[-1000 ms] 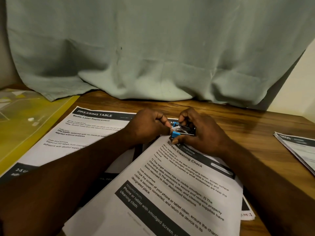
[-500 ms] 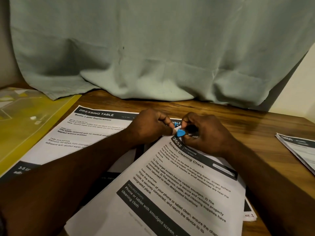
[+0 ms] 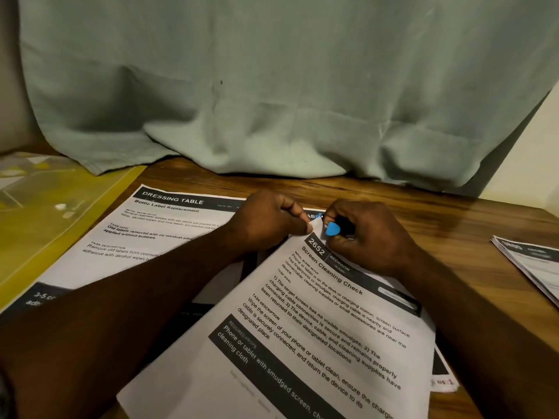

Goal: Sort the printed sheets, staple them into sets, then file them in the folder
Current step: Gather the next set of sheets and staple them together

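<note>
Head view: small blue stapler [image 3: 332,229] at top corner of the "Screen Cleaning Check" set [image 3: 308,322], nose pointing left toward my left hand [image 3: 269,220]. Right hand [image 3: 367,237] curled tight around it, fingers closed. Left fingers pinch the sheet corner. The set's long axis runs diagonally, top-left to bottom-right, over the "Dressing Table" sheet [image 3: 157,225] on the worktop [image 3: 472,225]. Yellow folder [image 3: 45,207] far left.

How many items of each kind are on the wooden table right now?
Printed paper stacks: 3, the Screen Cleaning Check set, the Dressing Table sheet, and a stack at the right edge
Yellow plastic folder: 1
Small blue-and-black stapler, in the right hand: 1
Total: 5
</note>
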